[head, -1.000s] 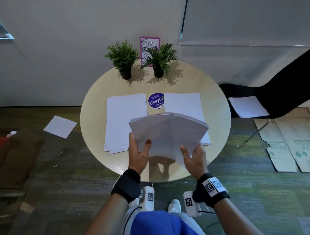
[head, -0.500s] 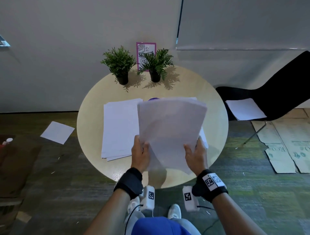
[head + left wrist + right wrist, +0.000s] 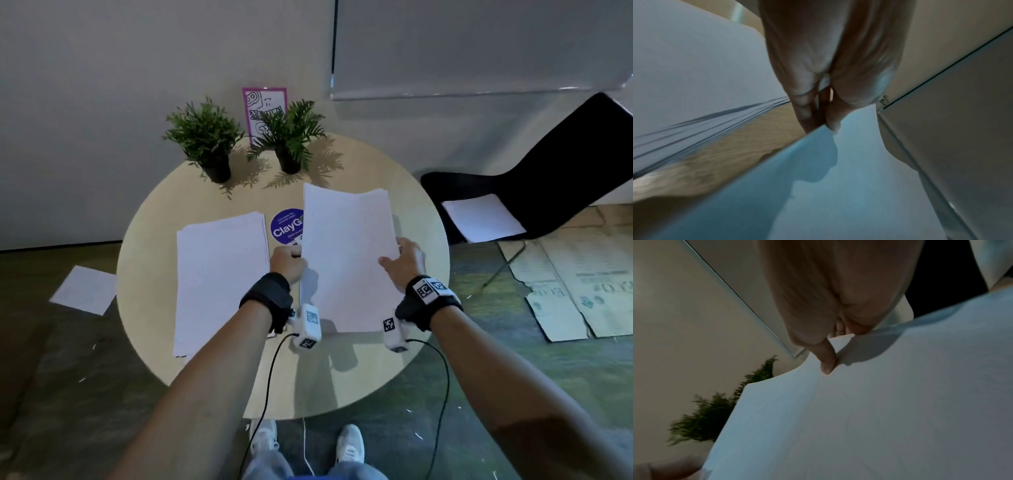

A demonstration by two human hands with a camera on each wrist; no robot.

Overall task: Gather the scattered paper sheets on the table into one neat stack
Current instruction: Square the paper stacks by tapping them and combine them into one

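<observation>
I hold a bundle of white paper sheets (image 3: 346,253) over the right half of the round wooden table (image 3: 421,219). My left hand (image 3: 289,262) grips its left edge, thumb on top and fingers beneath, as the left wrist view shows on the same bundle (image 3: 838,186). My right hand (image 3: 402,262) pinches the right edge; its thumb presses the top sheet (image 3: 859,410). A second pile of white sheets (image 3: 219,277), its edges slightly fanned, lies flat on the table's left half.
Two small potted plants (image 3: 209,140) (image 3: 291,135) and a pink-framed card (image 3: 263,109) stand at the table's far edge. A purple round sticker (image 3: 286,226) lies between the piles. One sheet lies on the floor at left (image 3: 84,289), another on the black chair (image 3: 483,217).
The bundle, held curved and tilted up near the front edge a second ago, has moved forward and come down flatter over the table's right half. Both hands shifted forward along its side edges.
</observation>
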